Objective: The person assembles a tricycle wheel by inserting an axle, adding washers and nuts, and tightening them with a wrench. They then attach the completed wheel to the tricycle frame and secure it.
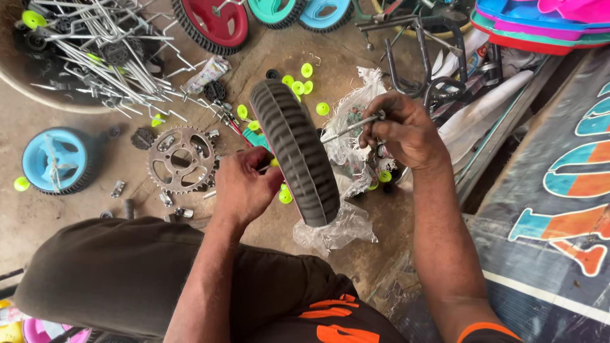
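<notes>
Floor: bare, dusty concrete fills most of the view, strewn with small parts; the person sits on it, knees in dark shorts at 6 to 8 o'clock.
Painted board: a large dark panel with blue and orange shapes lies along the 3 to 5 o'clock edge.
Rod pile: a tangle of bare metal rods and brackets heaps up at 10 to 11 o'clock, on a pale round base.
Wheels at the top: a red wheel, a teal wheel and a blue wheel line the 12 o'clock edge.
Stacked seats: bright plastic shells in blue, pink and red sit at 1 to 2 o'clock, above grey metal frames.
Grey wheel: held upright at centre, tread towards the camera, a thin metal axle running through its hub.
Blue wheel on the floor: lies flat at 9 o'clock.
Chain sprocket: flat on the floor, just left of the left hand.
Plastic bag: crumpled clear wrap under the grey wheel.
Left hand: fingers closed at the wheel's left side; what they grip is hidden.
Right hand: fingers pinched shut on the axle's right end.
Green caps: small bright discs scattered around 12 o'clock of the wheel.
</notes>
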